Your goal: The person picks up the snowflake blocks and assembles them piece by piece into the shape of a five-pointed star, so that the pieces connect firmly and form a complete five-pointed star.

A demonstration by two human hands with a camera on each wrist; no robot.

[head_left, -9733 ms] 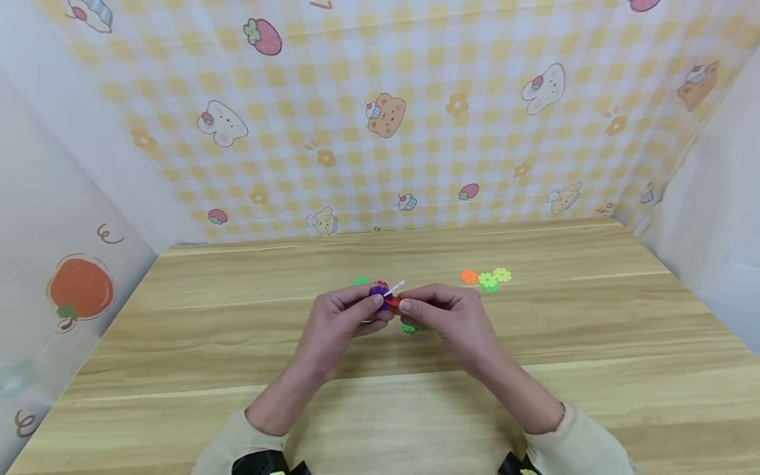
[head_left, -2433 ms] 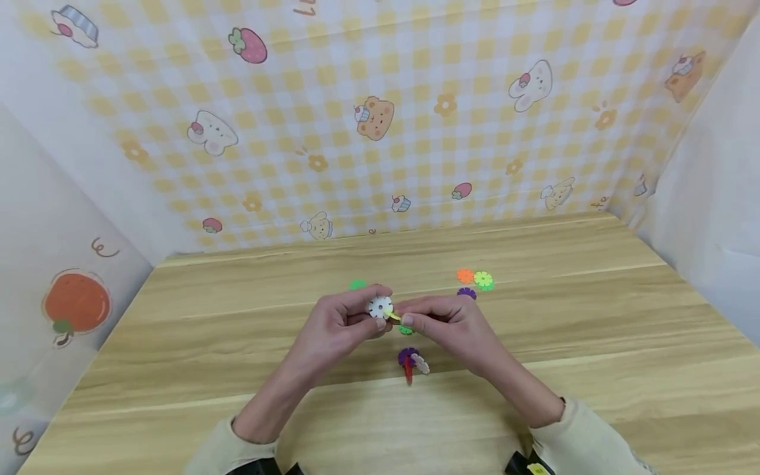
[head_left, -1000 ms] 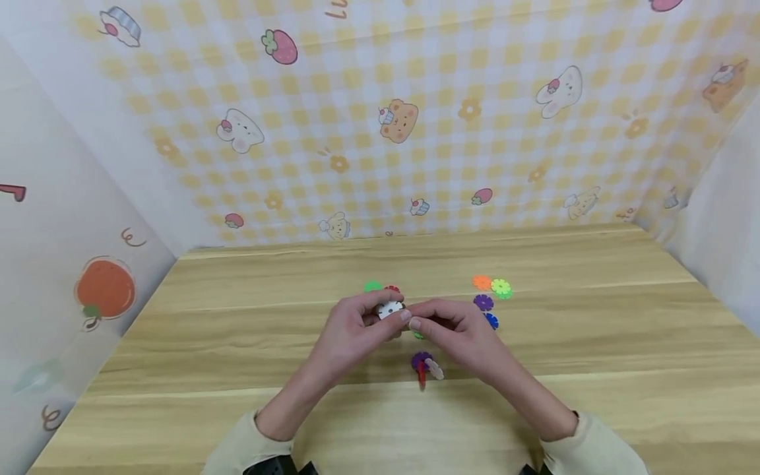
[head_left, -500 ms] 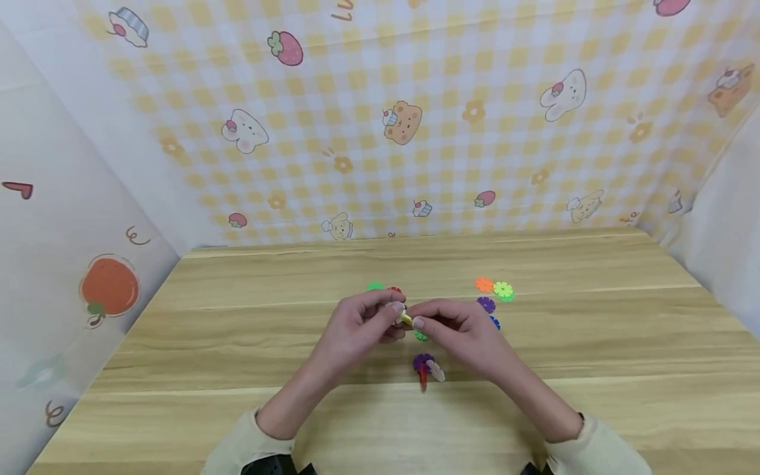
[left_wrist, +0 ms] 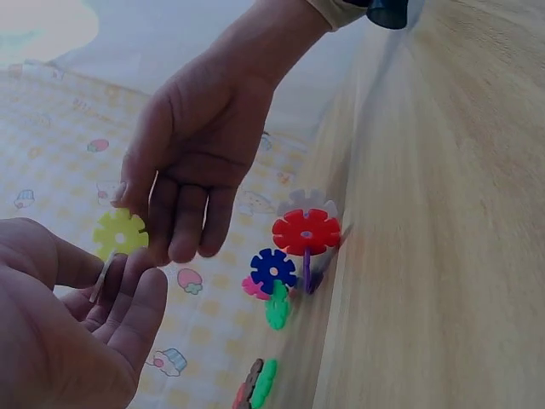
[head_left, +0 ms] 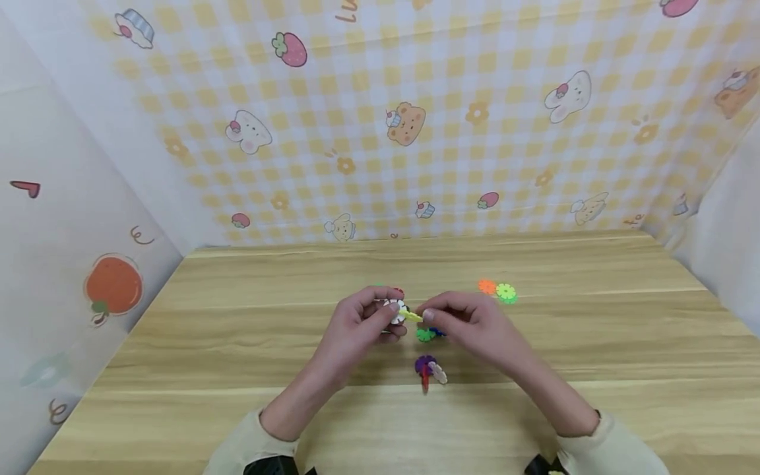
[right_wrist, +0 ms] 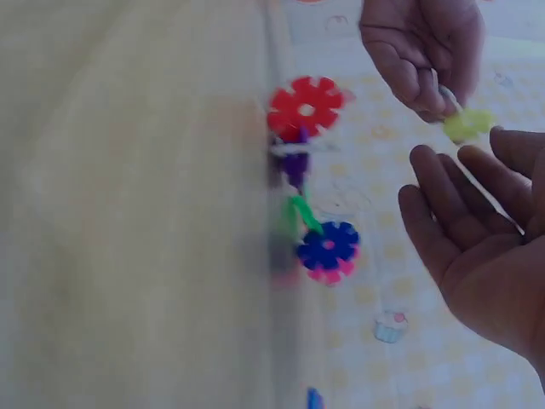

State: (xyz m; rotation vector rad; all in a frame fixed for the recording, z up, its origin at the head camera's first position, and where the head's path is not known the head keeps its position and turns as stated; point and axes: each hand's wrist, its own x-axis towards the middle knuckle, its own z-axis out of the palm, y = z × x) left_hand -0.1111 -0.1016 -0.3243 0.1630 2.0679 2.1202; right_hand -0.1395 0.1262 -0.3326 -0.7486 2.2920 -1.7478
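In the head view my left hand (head_left: 362, 323) pinches a white notched flower disc (head_left: 396, 311) between thumb and fingers, above the table. A yellow notched disc (head_left: 411, 316) juts from it at an angle to the right. My right hand (head_left: 475, 326) is beside it, thumb and index fingertips right at the yellow disc's outer edge and spread apart in the right wrist view. Its other fingers are loosely bent. Nearer the body, a joined piece of a purple disc (head_left: 425, 364), a red disc (left_wrist: 306, 232) and a white disc (head_left: 438, 373) rests on the table.
Beyond the hands lie a green disc (head_left: 424, 335) and a blue disc (left_wrist: 273, 271), with a pink disc (left_wrist: 254, 288) behind. Farther right are an orange disc (head_left: 487, 286) and a yellow-green disc (head_left: 506, 292). A red disc (head_left: 399, 290) shows behind my left hand. A patterned cloth (head_left: 380, 132) backs the table.
The purple, red and white piece held earlier now lies on the table. My hands took up the white and yellow discs. Just now my right hand shifts right, exposing more of the yellow disc.
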